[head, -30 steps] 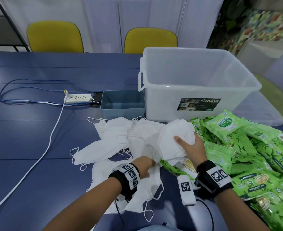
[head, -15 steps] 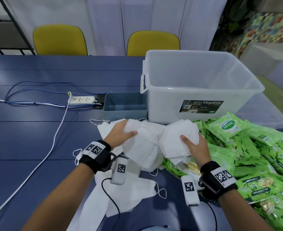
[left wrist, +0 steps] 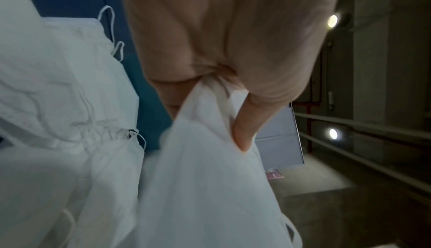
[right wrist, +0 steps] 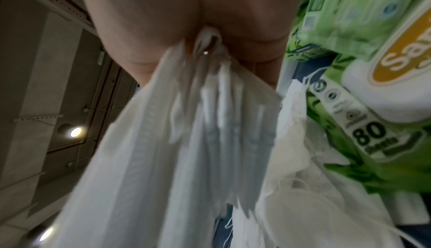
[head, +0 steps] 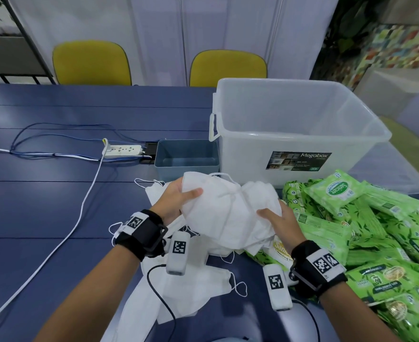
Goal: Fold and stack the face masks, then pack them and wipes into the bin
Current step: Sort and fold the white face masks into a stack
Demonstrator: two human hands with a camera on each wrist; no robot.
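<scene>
A bundle of white face masks [head: 228, 211] is held above the blue table in front of the clear bin [head: 299, 129]. My left hand [head: 179, 201] grips its left side, thumb on top; the left wrist view shows the thumb [left wrist: 247, 128] pinching a mask [left wrist: 210, 187]. My right hand [head: 277, 223] grips the right side, with several layered masks [right wrist: 198, 141] clamped in it. More loose masks [head: 191, 292] lie on the table below. Green wipe packs [head: 376, 230] are heaped at the right, also close by in the right wrist view [right wrist: 373, 67].
A small blue-grey tub [head: 187, 154] stands left of the bin. A white power strip [head: 123, 150] with blue and white cables lies at the left. Two yellow chairs [head: 92, 62] stand behind the table [head: 43, 206].
My left hand came up from the low masks, took a mask and brought it against the stack in my right hand. Both hands lifted the bundle slightly.
</scene>
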